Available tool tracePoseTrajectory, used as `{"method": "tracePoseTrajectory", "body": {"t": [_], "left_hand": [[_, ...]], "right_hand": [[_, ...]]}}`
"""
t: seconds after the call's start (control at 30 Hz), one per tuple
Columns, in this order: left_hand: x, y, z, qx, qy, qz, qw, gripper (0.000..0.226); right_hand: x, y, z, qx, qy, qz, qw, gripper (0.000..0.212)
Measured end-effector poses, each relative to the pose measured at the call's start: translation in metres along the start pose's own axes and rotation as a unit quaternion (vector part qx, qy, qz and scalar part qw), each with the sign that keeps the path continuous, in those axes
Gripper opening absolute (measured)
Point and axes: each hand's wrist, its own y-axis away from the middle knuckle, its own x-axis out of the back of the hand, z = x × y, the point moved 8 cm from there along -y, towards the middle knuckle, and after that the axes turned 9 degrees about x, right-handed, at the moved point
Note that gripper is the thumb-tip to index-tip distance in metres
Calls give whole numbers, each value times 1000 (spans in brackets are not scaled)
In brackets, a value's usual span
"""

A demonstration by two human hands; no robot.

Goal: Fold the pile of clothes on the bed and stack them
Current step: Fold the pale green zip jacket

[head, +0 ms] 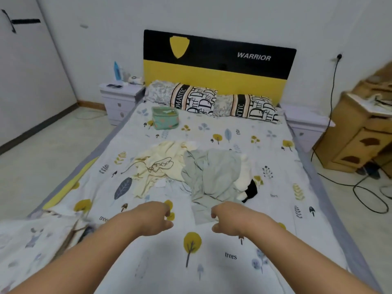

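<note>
Clothes lie in an unfolded heap near the middle of the bed, somewhat nearer the foot than the headboard. On the heap's left side is a cream garment with a thin dark cord looped over it; a grey-green garment sprawls on the right side, one end trailing toward the foot of the bed, and a white piece and a black piece stick out at the heap's right edge.

Both bare forearms reach in from the foot edge over the tree-printed sheet. The left hand hovers just short of the heap with fingers loosely curled and holding nothing. The right hand is beside the trailing end of the grey-green garment, fingers likewise curled; whether they touch the cloth cannot be told.

Toward the headboard end, a small green pouch stands near the left edge, in front of two lettered pillows. A crumpled printed quilt is bunched at the left corner of the foot. A pale nightstand stands beside the bed's left head corner, and a wooden cabinet stands off the right edge.
</note>
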Motion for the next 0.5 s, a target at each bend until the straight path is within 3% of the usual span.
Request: {"method": "tracePoseTrajectory", "body": {"t": [0.37, 0.5], "left_hand": [[-38, -135, 40, -10, -24, 5, 1000, 44], [-59, -184, 45, -18, -39, 10, 999, 43]], "right_hand": [[-62, -84, 139, -102, -95, -21, 990, 32], [-83, -130, 169, -120, -98, 0, 988, 13]]}}
